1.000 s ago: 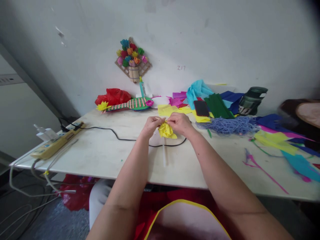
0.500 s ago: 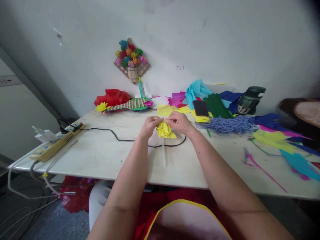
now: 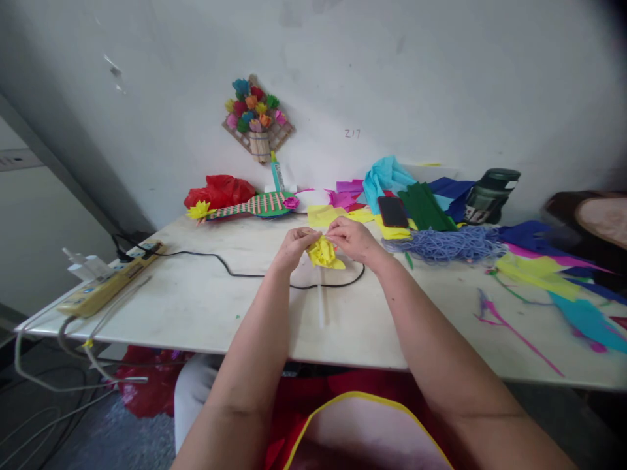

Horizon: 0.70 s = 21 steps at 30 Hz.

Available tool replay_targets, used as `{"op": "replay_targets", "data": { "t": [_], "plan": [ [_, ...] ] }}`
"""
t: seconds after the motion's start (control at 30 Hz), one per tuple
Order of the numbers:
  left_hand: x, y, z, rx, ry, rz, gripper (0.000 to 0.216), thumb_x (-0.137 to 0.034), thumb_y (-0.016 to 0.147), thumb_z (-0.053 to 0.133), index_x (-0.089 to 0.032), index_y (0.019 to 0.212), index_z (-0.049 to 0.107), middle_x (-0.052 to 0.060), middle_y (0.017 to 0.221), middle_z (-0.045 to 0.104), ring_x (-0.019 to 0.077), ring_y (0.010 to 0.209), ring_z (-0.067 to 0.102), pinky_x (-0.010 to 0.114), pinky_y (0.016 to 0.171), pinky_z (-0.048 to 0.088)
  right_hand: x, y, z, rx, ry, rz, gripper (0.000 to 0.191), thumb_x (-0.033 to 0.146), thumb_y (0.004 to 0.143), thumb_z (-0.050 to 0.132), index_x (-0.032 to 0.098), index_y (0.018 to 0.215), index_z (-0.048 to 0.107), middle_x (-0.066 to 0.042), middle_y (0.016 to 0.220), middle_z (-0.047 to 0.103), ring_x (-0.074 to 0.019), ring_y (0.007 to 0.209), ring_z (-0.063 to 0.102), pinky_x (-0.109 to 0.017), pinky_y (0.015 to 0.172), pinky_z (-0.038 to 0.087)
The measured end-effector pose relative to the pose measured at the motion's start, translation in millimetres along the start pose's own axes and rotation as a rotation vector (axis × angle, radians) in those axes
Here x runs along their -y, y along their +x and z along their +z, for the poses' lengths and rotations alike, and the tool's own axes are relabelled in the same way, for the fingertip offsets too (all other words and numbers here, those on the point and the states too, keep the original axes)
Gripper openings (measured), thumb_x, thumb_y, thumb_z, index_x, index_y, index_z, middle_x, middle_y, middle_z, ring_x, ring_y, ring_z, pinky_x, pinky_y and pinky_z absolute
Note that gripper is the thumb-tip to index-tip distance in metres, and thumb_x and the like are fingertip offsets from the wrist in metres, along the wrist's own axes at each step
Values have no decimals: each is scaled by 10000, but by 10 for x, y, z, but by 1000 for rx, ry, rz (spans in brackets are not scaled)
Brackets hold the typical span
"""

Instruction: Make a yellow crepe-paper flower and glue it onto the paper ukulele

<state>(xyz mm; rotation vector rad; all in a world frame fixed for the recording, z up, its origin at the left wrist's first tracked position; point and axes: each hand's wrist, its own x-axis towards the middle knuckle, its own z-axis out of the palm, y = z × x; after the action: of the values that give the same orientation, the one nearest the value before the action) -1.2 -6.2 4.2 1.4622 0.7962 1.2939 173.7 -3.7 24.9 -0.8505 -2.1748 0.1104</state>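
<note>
Both of my hands meet over the middle of the white table (image 3: pixel 206 307), pinching a crumpled yellow paper flower (image 3: pixel 323 253). My left hand (image 3: pixel 295 245) grips its left side with fingers closed. My right hand (image 3: pixel 353 239) pinches the top right of the paper. A pale straw-like stick (image 3: pixel 322 301) runs down from the flower toward me, lying along the tabletop. A black cable (image 3: pixel 245 273) curves under my wrists.
Loose coloured paper sheets (image 3: pixel 548 271), a black phone (image 3: pixel 392 211), purple yarn (image 3: pixel 450 243) and a dark jar (image 3: pixel 488 194) crowd the right and back. A glue bottle (image 3: pixel 278 175), red bag (image 3: pixel 220 190) and striped craft piece (image 3: pixel 255 205) sit at the back. A power strip (image 3: pixel 105 282) lies at left.
My fingers have shifted slightly on the yellow paper and both hands have risen a little; the rest of the scene is unchanged.
</note>
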Motion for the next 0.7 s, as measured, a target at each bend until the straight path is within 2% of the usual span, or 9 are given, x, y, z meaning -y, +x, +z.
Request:
{"op": "replay_targets", "data": {
  "t": [0.27, 0.5, 0.7],
  "plan": [
    [54, 20, -4, -35, -59, -20, 338, -366, 658, 698, -145, 533, 475, -46, 501, 349, 51, 461, 317, 222, 458, 214, 100, -7, -30, -4, -196, -7, 196, 213, 850, 510, 186, 815, 700, -49, 962, 641, -152, 815, 582, -262, 655, 404],
    [57, 25, -15, -65, -101, -28, 299, -300, 628, 710, -144, 530, 474, -47, 508, 339, 48, 460, 328, 210, 444, 228, 162, -5, -26, 42, -334, -17, 251, 208, 882, 436, 182, 876, 685, -60, 1004, 646, -153, 781, 583, -257, 595, 369],
    [45, 16, 2, -71, -135, -28, 380, -334, 626, 728, -156, 493, 419, -51, 494, 313, 46, 455, 305, 221, 444, 218, 195, -7, -33, 25, -344, -74, 261, 211, 878, 432, 198, 807, 682, -49, 996, 652, -140, 741, 572, -255, 577, 357]
  ]
}}
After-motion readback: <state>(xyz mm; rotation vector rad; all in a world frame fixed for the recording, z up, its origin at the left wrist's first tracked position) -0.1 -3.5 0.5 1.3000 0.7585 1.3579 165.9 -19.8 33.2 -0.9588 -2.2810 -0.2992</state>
